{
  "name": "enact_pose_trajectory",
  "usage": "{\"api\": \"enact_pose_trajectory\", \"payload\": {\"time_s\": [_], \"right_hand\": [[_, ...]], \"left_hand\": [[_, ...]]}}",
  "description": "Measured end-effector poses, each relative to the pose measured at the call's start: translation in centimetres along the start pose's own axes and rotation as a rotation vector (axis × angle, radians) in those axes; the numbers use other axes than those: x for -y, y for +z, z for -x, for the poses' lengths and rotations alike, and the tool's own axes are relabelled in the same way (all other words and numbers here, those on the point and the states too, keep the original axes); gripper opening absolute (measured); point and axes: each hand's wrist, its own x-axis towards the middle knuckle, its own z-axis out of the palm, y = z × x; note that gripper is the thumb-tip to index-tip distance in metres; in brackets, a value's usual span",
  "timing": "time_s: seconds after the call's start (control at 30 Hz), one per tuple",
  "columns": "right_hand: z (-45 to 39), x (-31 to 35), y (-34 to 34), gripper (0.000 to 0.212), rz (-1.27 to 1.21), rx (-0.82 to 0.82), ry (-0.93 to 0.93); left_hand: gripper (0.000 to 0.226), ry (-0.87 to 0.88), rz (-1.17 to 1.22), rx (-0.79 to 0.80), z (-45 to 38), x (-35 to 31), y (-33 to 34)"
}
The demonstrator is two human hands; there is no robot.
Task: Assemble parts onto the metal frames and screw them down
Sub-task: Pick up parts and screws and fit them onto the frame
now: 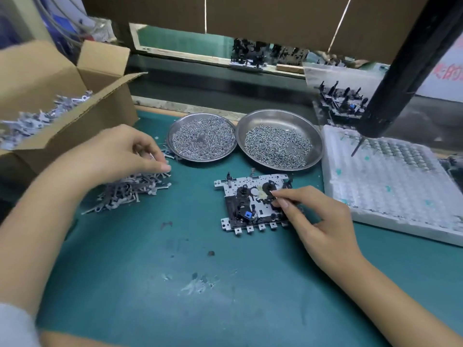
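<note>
While flat on the green mat (225,284) below two screw dishes (279,139), metal frame (253,204) steadied by right hand (318,221), fingertips pinched at its right edge. Left hand (120,151) over pile of small metal parts (135,189), fingers curled, pinching one piece.

One head-worn wide-angle view looks forward and down from close above the green table (225,284); both forearms enter from the bottom edge; no second view.
</note>
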Motion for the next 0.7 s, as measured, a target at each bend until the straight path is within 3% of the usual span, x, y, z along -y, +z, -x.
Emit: {"api": "enact_pose_trajectory", "payload": {"time_s": [0.27, 0.7], "right_hand": [[0.1, 0.0, -0.1, 0.018, 0.02, 0.01, -0.007], [-0.1, 0.0, 0.0, 0.017, 0.09, 0.028, -0.058]], "left_hand": [[0.016, 0.005, -0.298, 0.01, -0.2, -0.6, 2.3], [0.027, -0.107, -0.402, 0.053, -0.4, -0.6, 3.2]]}}
